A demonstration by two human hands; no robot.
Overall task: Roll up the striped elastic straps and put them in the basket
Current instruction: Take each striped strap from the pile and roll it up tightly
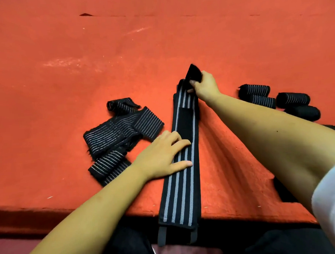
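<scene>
Orange-red felt covers the table from edge to edge, scuffed pale in patches out toward 11 o'clock, with a couple of small tears far back at 12.

Head view, looking down over both forearms. Right down the middle runs the long strap, black with grey stripes along its length, stretched from 6 o'clock up to the centre. Its near end droops over the table's front edge, and a plain black patch sits on it about halfway up.

Left hand comes in from 7 o'clock and lies flat on the strap, fingers straight and spread, thumb laid across the stripes too, pressing it onto the felt and gripping nothing.

Right hand reaches out to the strap's far end, just past centre toward 1 o'clock. Fingers and thumb are curled round the black end tab, and that tab is lifted off the table, standing up at an angle above the striped part.

Over at 9 o'clock, just beside the left hand, lies a heap of loose straps, thin-striped, unrolled, folded over one another. At 3 o'clock, beyond the right forearm, sit the rolled straps, four tight cylinders lying on their sides close together, some touching.

A white sleeve shows at the right edge at 4 o'clock. A dark shape under that forearm is too hidden to identify. Dark clothing fills the bottom at 6 o'clock.
</scene>
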